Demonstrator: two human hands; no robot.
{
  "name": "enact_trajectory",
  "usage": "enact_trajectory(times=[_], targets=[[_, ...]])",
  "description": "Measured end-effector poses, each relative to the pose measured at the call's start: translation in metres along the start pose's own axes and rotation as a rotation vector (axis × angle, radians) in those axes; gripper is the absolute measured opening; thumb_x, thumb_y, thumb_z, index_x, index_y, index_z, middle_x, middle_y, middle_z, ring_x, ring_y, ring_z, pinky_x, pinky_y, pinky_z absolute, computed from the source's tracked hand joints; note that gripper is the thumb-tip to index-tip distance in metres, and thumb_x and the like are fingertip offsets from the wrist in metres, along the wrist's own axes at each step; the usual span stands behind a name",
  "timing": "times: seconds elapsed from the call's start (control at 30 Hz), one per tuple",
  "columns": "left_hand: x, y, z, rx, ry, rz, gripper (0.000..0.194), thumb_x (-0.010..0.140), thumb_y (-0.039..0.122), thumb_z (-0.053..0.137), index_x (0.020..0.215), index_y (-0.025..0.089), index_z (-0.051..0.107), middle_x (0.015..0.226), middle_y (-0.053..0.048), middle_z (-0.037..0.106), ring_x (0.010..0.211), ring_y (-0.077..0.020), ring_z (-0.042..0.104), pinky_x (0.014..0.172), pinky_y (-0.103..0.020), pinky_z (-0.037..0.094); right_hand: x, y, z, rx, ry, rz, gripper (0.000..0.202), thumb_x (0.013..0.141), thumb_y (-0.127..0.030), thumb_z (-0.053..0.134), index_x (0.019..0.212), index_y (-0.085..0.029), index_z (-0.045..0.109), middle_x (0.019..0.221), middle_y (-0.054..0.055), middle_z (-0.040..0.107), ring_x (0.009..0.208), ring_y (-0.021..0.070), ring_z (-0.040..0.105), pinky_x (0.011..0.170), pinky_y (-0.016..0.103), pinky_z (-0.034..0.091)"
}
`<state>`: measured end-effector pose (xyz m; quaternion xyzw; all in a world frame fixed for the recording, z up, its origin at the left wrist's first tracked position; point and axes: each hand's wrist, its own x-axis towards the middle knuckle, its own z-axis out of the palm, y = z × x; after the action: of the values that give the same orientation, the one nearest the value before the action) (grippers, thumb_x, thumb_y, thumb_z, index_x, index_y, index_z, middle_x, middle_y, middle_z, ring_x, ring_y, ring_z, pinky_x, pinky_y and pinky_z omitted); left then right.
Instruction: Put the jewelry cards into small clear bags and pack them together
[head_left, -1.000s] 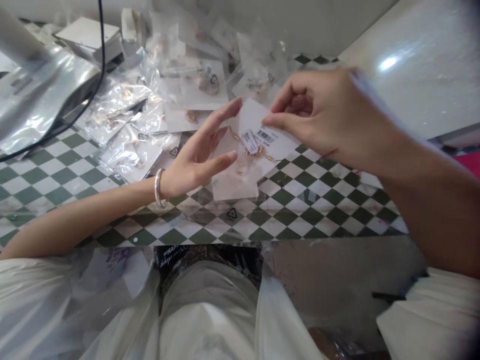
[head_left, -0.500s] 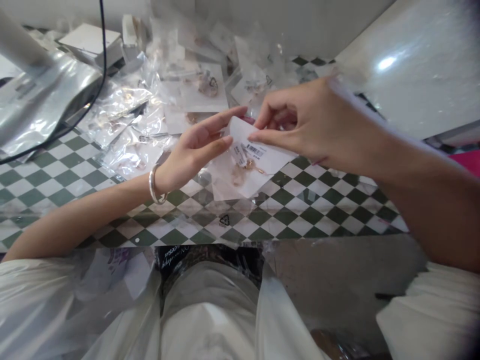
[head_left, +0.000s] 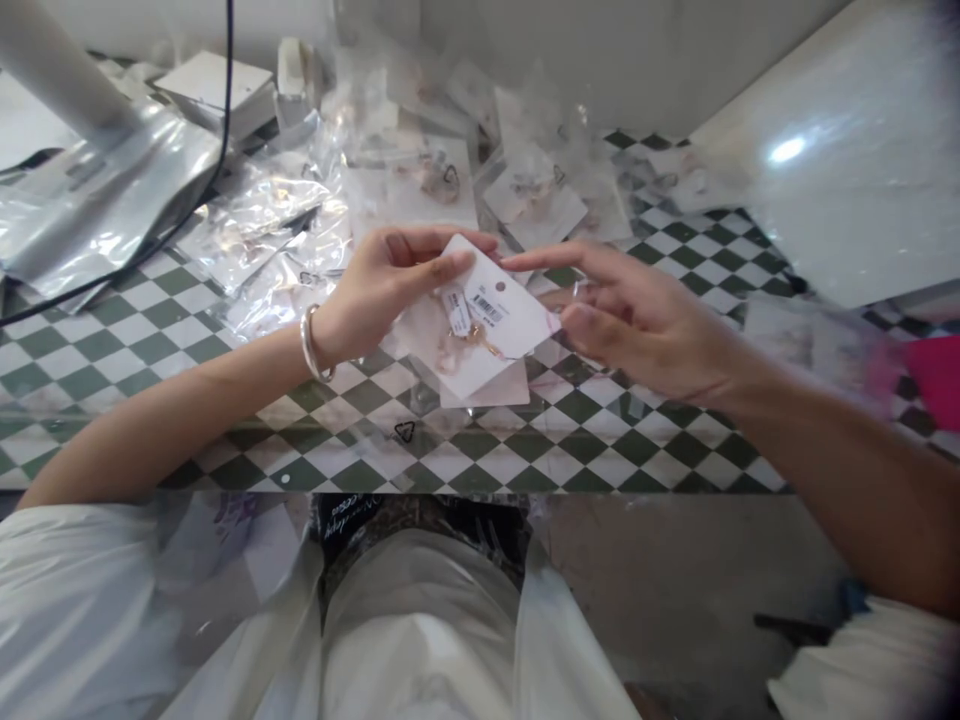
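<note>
My left hand [head_left: 375,290], with a silver bangle at the wrist, pinches the upper left edge of a white card [head_left: 517,310] between thumb and fingers. The card is tilted and bears a barcode, a small hole and a gold-coloured piece of jewellery [head_left: 484,342] with a small tag. At the card's right corner is my right hand [head_left: 637,320], its index finger stretched along the upper edge and its thumb near the corner. Its fingers are apart. Under the held card, another pale card [head_left: 495,388] shows above the checkered table.
Clear bags with carded jewellery [head_left: 427,180] pile up behind my hands. Silvery plastic [head_left: 112,220] and a black cable [head_left: 217,170] are at the left, beside a stack of white cards [head_left: 217,85]. A pink object [head_left: 934,375] is at the right edge.
My right hand has moved lower and its fingers have spread from a pinch on the card's top. The card has turned flatter, and its hole now shows. The view has shifted slightly.
</note>
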<state>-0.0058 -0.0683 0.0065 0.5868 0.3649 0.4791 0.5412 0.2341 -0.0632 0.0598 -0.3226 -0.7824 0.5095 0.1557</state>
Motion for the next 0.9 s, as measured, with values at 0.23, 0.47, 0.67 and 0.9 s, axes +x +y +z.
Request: enact_trajectory(times=[0.23, 0.47, 0.67, 0.9], targets=[[0.005, 0.005, -0.013, -0.188, -0.047, -0.085, 0.011, 0.094, 0.027, 0.064, 0.101, 0.021, 0.07, 0.098, 0.003, 0.073, 0.087, -0.0109, 0.072, 0.076, -0.021, 0.063, -0.004, 0.021, 0.012, 0.024, 0.079, -0.164, 0.025, 0.088, -0.034, 0.066, 0.109, -0.022, 0.058, 0.1, 0.001, 0.061, 0.066, 0.0047, 0.048, 0.059, 0.017, 0.042], [0.003, 0.012, -0.004, -0.288, -0.03, -0.173, 0.012, 0.096, 0.022, 0.058, 0.099, 0.015, 0.067, 0.096, 0.0, 0.073, 0.085, -0.01, 0.071, 0.073, -0.016, 0.058, 0.001, 0.038, 0.019, -0.316, 0.23, -0.446, 0.016, 0.093, -0.03, 0.061, 0.105, -0.021, 0.063, 0.101, 0.002, 0.063, 0.074, 0.0061, 0.051, 0.054, 0.016, 0.04], [0.0, 0.008, 0.003, -0.347, -0.005, -0.242, 0.016, 0.096, 0.016, 0.053, 0.094, 0.014, 0.069, 0.091, 0.0, 0.072, 0.083, -0.0114, 0.071, 0.072, -0.018, 0.056, 0.007, 0.04, 0.016, -0.413, 0.266, -0.629, 0.005, 0.091, -0.018, 0.062, 0.094, -0.02, 0.058, 0.086, -0.004, 0.063, 0.075, 0.0036, 0.055, 0.058, 0.014, 0.043], [0.006, 0.007, -0.007, -0.352, -0.058, -0.231, 0.019, 0.097, 0.016, 0.053, 0.088, 0.014, 0.071, 0.089, -0.002, 0.072, 0.076, -0.0102, 0.066, 0.07, -0.019, 0.056, -0.009, 0.03, 0.015, -0.594, 0.354, -0.607, 0.01, 0.089, -0.008, 0.062, 0.091, -0.017, 0.058, 0.084, -0.001, 0.062, 0.083, 0.0042, 0.06, 0.073, 0.017, 0.051]])
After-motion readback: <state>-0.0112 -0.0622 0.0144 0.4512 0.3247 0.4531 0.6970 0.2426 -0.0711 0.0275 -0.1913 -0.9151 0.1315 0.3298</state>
